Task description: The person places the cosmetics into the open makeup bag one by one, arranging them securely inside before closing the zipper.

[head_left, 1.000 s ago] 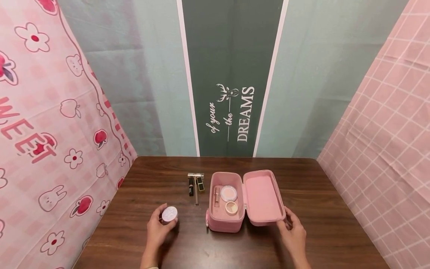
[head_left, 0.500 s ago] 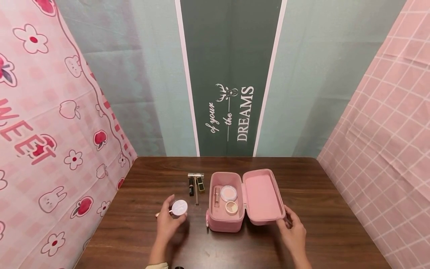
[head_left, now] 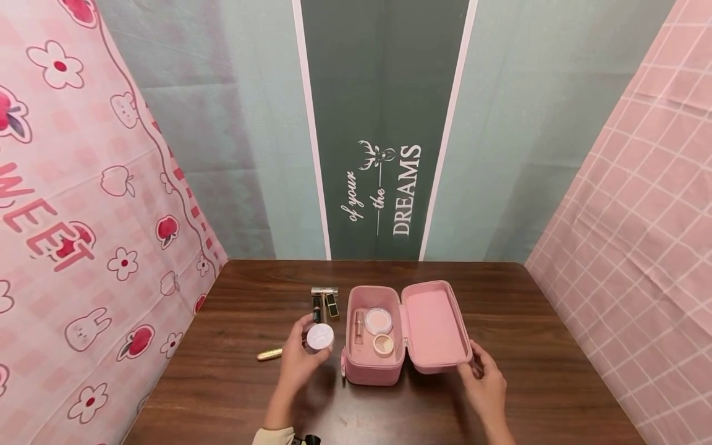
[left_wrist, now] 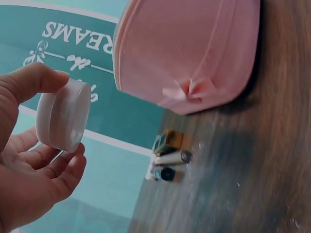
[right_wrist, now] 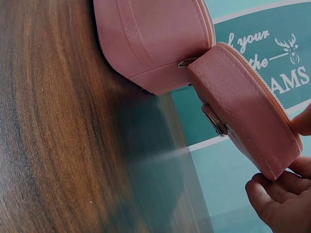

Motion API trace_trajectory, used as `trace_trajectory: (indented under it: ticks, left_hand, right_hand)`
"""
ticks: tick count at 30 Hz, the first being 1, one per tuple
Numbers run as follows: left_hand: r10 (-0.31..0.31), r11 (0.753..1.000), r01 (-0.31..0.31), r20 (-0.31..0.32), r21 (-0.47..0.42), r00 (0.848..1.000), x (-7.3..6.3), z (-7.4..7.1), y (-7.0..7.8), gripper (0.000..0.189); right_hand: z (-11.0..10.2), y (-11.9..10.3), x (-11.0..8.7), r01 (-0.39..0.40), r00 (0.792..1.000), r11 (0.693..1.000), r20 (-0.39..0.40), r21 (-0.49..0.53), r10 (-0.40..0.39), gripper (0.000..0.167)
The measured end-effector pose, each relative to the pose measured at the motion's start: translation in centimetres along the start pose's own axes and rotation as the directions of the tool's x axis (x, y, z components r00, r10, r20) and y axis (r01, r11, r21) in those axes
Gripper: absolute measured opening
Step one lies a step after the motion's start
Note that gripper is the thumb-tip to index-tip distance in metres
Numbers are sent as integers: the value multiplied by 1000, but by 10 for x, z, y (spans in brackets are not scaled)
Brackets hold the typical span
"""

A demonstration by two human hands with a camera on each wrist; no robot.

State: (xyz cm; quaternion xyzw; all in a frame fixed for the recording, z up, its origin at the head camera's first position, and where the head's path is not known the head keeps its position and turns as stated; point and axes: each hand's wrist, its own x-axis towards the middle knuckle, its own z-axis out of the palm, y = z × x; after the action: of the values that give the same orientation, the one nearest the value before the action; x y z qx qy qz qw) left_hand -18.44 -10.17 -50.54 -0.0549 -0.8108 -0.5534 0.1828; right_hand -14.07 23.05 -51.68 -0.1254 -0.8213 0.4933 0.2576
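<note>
My left hand (head_left: 297, 364) pinches a round, pale cosmetic jar (head_left: 320, 337) between thumb and fingers, above the table just left of the pink makeup case (head_left: 375, 374). Seen from the left wrist, the jar (left_wrist: 63, 114) is tilted onto its side relative to that view, with a whitish body. The case stands open; its hinged lid (head_left: 438, 327) is folded out to the right. At the lid's near right corner, my right hand (head_left: 485, 378) grips the edge with thumb and fingers. Inside the case lie a pink round compact (head_left: 379, 321), a smaller round palette (head_left: 383, 345) and a slim lip tube (head_left: 359, 326).
Behind my left hand lie a silver tube (head_left: 324, 291), a black tube (head_left: 316, 308) and a black-and-gold lipstick (head_left: 332, 305). A gold tube (head_left: 269, 354) rests left of that hand. Fabric hangs around the wooden table (head_left: 528, 309).
My left hand has carried the jar to the right, closer to the case. The gold tube has come into sight behind it. My right hand stays at the lid.
</note>
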Motion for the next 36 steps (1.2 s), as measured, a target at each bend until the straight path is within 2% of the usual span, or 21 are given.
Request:
trace_trajectory:
  ticks: [4, 8, 13, 19, 23, 27, 29, 36]
  left_hand:
    - [-21, 999, 22, 38, -27, 999, 2, 3, 9, 74]
    - [-34, 999, 37, 112, -19, 993, 7, 6, 17, 76]
    - [-53, 998, 45, 213, 39, 976, 13, 7, 24, 77]
    - [-49, 997, 29, 294, 73, 954, 19, 10, 29, 77]
    - [-18, 997, -10, 361, 75, 932, 22, 13, 32, 75]
    - [7, 996, -45, 445, 74, 896, 25, 16, 35, 72]
    - [9, 994, -57, 471, 88, 882, 27, 19, 36, 71]
    - [-9, 988, -71, 508, 139, 862, 34, 25, 39, 68]
  right_hand:
    - [0, 0, 0, -3, 1000, 1000, -1, -1, 3, 40]
    - [0, 0, 0, -5, 1000, 1000, -7, -18, 5, 40]
    - [-1, 0, -1, -24, 1000, 1000, -2, -10, 24, 40]
    - [-1, 0, -1, -26, 1000, 1000, -1, -8, 26, 41]
    - [-2, 1, -1, -18, 1000, 1000, -3, -21, 18, 40]
    - [-2, 2, -1, -13, 1000, 1000, -4, -25, 13, 40]
    - [-1, 2, -1, -13, 1000, 1000, -3, -21, 12, 40]
    - [0, 0, -1, -23, 1000, 1000, 15, -17, 23, 40]
